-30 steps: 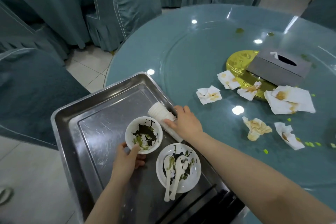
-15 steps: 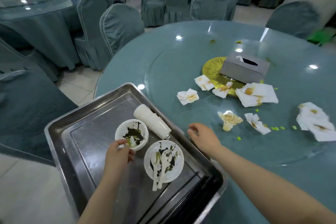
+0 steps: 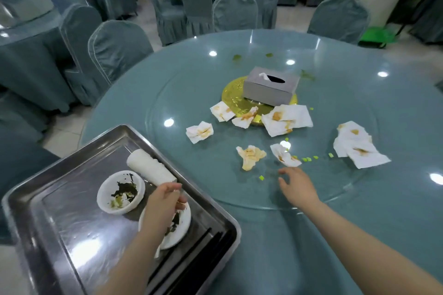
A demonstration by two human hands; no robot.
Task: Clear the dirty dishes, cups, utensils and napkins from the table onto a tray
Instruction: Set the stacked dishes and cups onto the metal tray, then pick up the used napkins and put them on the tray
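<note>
A steel tray (image 3: pixel 72 242) rests on the table's near left edge. It holds a dirty white bowl (image 3: pixel 119 193), a dirty white plate (image 3: pixel 179 225), a stack of white cups (image 3: pixel 149 167) lying on its side and black chopsticks (image 3: pixel 191 251). My left hand (image 3: pixel 165 199) hovers over the plate with fingers loosely curled, holding nothing I can see. My right hand (image 3: pixel 297 184) is open above the glass turntable (image 3: pixel 347 187), just short of a stained crumpled napkin (image 3: pixel 285 155) and another napkin (image 3: pixel 250 155). Several more soiled napkins (image 3: pixel 357 145) lie around.
A grey tissue box (image 3: pixel 271 85) sits on a gold disc (image 3: pixel 233 96) at the turntable's middle. Small green food bits (image 3: pixel 308 158) are scattered on the glass. Covered chairs (image 3: pixel 117 48) ring the round table (image 3: pixel 395 223), and another table (image 3: pixel 24 38) stands at left.
My right hand left the cups and reached out over the turntable toward the napkins. My left hand let go of the bowl and moved right, over the plate. The view tilted up.
</note>
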